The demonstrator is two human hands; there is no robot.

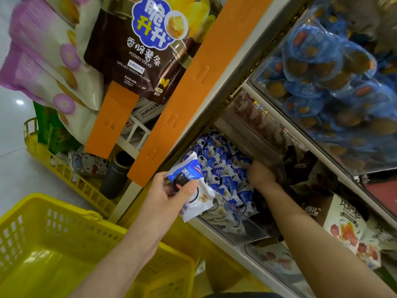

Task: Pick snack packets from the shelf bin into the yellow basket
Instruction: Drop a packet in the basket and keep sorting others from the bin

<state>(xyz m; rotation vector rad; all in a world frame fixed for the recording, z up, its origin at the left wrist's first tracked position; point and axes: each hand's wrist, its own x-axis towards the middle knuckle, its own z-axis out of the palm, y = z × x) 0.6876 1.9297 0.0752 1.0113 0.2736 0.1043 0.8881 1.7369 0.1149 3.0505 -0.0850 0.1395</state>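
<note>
My left hand holds one or two blue-and-white cookie packets just in front of the clear shelf bin. The bin is heaped with several more of the same packets. My right hand reaches deep into the bin's far side, fingers buried among the packets, so I cannot tell whether it grips one. The yellow basket sits at the lower left below my left forearm, and its visible inside holds nothing.
An orange shelf upright runs diagonally beside the bin. Hanging potato stick bags and pink-white bags hang at the upper left. Blue packets fill the bin above. A second yellow crate with goods stands on the floor.
</note>
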